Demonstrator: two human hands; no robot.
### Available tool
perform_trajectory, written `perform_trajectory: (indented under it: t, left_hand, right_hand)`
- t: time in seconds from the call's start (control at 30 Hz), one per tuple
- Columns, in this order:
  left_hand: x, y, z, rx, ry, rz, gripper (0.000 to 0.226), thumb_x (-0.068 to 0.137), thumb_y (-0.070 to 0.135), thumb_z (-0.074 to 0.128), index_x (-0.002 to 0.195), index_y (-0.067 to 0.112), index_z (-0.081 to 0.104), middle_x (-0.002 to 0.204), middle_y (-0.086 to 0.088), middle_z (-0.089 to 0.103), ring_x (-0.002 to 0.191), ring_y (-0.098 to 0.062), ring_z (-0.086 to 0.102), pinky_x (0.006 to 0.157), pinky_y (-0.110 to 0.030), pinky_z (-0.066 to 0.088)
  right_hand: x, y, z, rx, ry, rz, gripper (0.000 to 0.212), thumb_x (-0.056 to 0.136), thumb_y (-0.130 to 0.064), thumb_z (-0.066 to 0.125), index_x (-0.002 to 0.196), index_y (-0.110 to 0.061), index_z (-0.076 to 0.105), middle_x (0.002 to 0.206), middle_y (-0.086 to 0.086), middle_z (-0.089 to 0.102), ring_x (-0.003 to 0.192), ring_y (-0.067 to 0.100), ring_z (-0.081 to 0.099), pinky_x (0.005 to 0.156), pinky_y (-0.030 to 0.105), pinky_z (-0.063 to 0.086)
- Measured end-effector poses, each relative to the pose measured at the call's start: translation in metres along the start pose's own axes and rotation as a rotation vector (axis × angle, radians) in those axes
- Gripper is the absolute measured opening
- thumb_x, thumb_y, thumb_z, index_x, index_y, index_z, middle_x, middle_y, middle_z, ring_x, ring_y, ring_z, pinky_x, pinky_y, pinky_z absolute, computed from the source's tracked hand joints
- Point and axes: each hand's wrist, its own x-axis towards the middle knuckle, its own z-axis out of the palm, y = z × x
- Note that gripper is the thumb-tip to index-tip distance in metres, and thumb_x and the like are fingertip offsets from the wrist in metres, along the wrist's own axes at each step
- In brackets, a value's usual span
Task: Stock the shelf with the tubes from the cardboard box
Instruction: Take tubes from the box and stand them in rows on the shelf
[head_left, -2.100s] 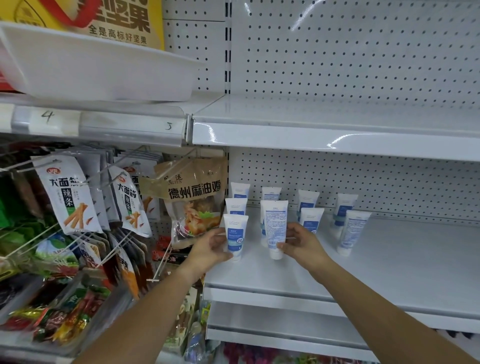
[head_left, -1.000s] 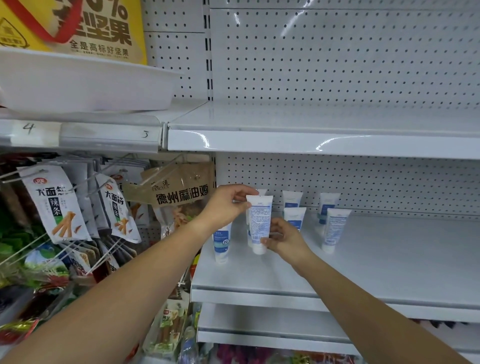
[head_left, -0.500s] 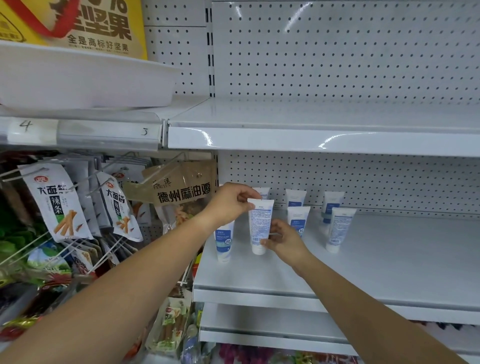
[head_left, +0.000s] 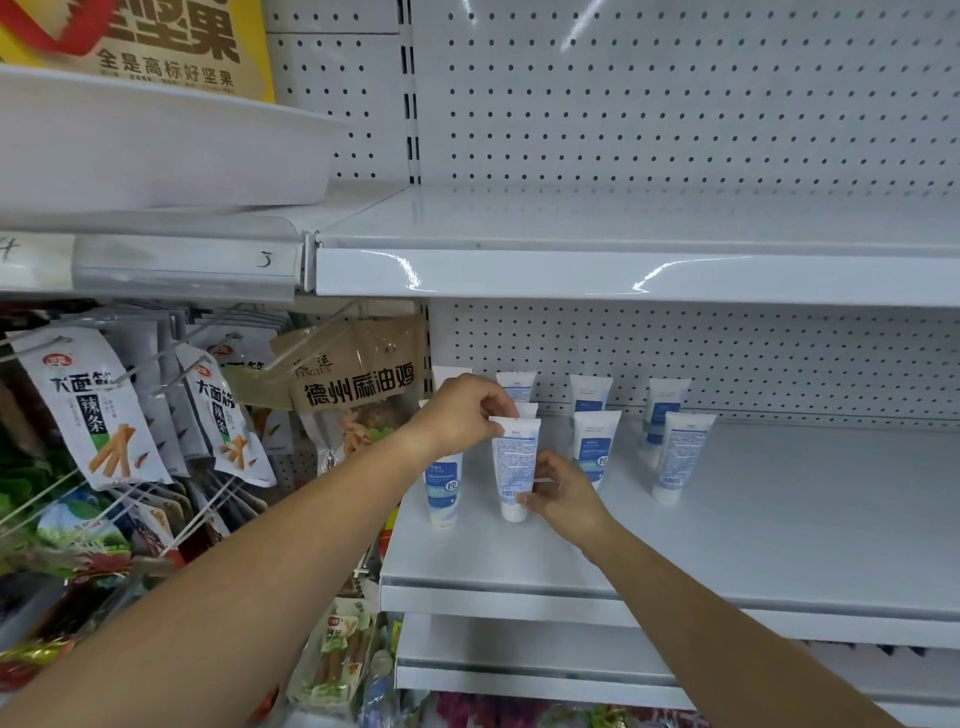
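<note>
The tube (head_left: 514, 465) stands cap-down on the shelf (head_left: 753, 525); the left hand (head_left: 460, 415) pinches its flat top, the right hand (head_left: 563, 496) holds it near the cap. It looks light, soft and easy to tip

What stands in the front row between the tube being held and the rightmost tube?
Head view: one upright blue-labelled tube stands between the held tube and the rightmost front tube.

wall: white pegboard (head_left: 675, 104) | furniture: white shelf (head_left: 779, 519), top shelf (head_left: 623, 221) above with glare on its lip | left: hanging snack bags (head_left: 91, 415), white tray (head_left: 156, 145), yellow sign (head_left: 171, 41)
</note>
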Motion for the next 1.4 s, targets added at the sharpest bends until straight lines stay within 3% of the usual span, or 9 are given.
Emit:
perform_trajectory:
  t: [0.13, 0.43, 0.67, 0.77, 0.93, 1.03, 1.13, 1.2, 1.4]
  left_hand:
    - [0.003, -0.003, 0.002, 0.038, -0.041, -0.007, 0.024, 0.077, -0.002, 0.078, 0.094, 0.015, 0.075, 0.096, 0.003, 0.075, 0.088, -0.008, 0.068, 0.080, -0.021, 0.057]
    - [0.000, -0.003, 0.004, 0.078, -0.084, 0.016, 0.024, 0.078, -0.002, 0.076, 0.096, 0.013, 0.075, 0.093, 0.006, 0.073, 0.078, 0.001, 0.063, 0.065, -0.002, 0.047]
    - [-0.002, -0.006, 0.006, 0.051, -0.092, 0.021, 0.026, 0.078, -0.001, 0.076, 0.100, 0.012, 0.075, 0.095, 0.006, 0.073, 0.084, -0.005, 0.066, 0.073, -0.013, 0.051]
    - [-0.003, -0.007, 0.006, 0.066, -0.095, 0.024, 0.028, 0.078, 0.001, 0.077, 0.103, 0.014, 0.075, 0.099, 0.005, 0.073, 0.085, -0.004, 0.066, 0.070, -0.008, 0.050]
    - [-0.004, -0.007, 0.002, 0.023, -0.068, 0.004, 0.038, 0.077, 0.020, 0.081, 0.114, 0.018, 0.072, 0.105, 0.005, 0.071, 0.087, -0.002, 0.064, 0.077, -0.012, 0.050]
    - [-0.005, -0.003, -0.006, 0.069, -0.009, 0.001, 0.041, 0.080, 0.041, 0.074, 0.116, 0.024, 0.068, 0.103, 0.009, 0.068, 0.090, -0.001, 0.063, 0.079, -0.017, 0.049]
    - [-0.007, 0.005, -0.014, 0.207, 0.012, 0.003, 0.056, 0.073, 0.062, 0.058, 0.117, 0.029, 0.066, 0.106, 0.012, 0.067, 0.092, -0.005, 0.062, 0.083, -0.028, 0.055]
    - [-0.010, 0.010, -0.020, 0.318, 0.027, 0.007, 0.060, 0.070, 0.066, 0.051, 0.116, 0.029, 0.065, 0.108, 0.011, 0.067, 0.093, -0.009, 0.062, 0.083, -0.034, 0.056]
    - [-0.032, 0.025, -0.030, 0.520, 0.069, -0.046, 0.058, 0.084, 0.066, 0.053, 0.119, 0.021, 0.064, 0.116, 0.001, 0.065, 0.095, -0.018, 0.059, 0.078, -0.032, 0.052]
  right_hand:
    - [0.002, 0.007, 0.004, 0.011, -0.004, 0.001, 0.037, 0.084, 0.004, 0.070, 0.112, -0.016, 0.056, 0.108, -0.001, 0.067, 0.100, 0.016, 0.066, 0.081, 0.020, 0.051]
    - [0.003, 0.018, 0.008, 0.011, -0.014, 0.022, 0.036, 0.084, 0.003, 0.069, 0.115, -0.013, 0.056, 0.105, -0.003, 0.067, 0.094, 0.007, 0.065, 0.068, 0.011, 0.049]
    - [0.003, 0.025, 0.009, -0.003, -0.023, 0.016, 0.036, 0.084, 0.002, 0.069, 0.109, -0.020, 0.056, 0.106, -0.004, 0.068, 0.098, 0.014, 0.067, 0.079, 0.019, 0.052]
    - [0.000, 0.023, 0.005, -0.040, -0.040, 0.005, 0.037, 0.083, -0.003, 0.073, 0.113, -0.018, 0.058, 0.104, -0.004, 0.069, 0.095, 0.012, 0.068, 0.079, 0.018, 0.053]
    - [-0.013, 0.003, -0.019, -0.430, -0.038, -0.058, 0.034, 0.089, -0.021, 0.067, 0.122, -0.018, 0.060, 0.107, -0.001, 0.067, 0.096, 0.013, 0.064, 0.093, 0.026, 0.050]
    - [-0.020, -0.026, -0.046, -0.662, -0.014, -0.127, 0.025, 0.092, -0.033, 0.059, 0.108, -0.014, 0.066, 0.103, 0.000, 0.070, 0.094, 0.016, 0.064, 0.091, 0.034, 0.052]
    - [-0.026, -0.060, -0.077, -0.783, 0.027, -0.184, 0.016, 0.091, -0.043, 0.056, 0.093, -0.028, 0.062, 0.091, -0.008, 0.065, 0.086, 0.015, 0.062, 0.085, 0.036, 0.053]
    - [-0.029, -0.081, -0.095, -0.831, 0.056, -0.193, 0.021, 0.090, -0.047, 0.058, 0.105, -0.033, 0.061, 0.095, -0.009, 0.063, 0.089, 0.014, 0.061, 0.085, 0.033, 0.052]
    - [-0.035, -0.118, -0.114, -1.040, 0.069, -0.333, 0.044, 0.091, -0.048, 0.055, 0.124, -0.020, 0.059, 0.109, -0.002, 0.063, 0.097, 0.018, 0.059, 0.084, 0.032, 0.051]
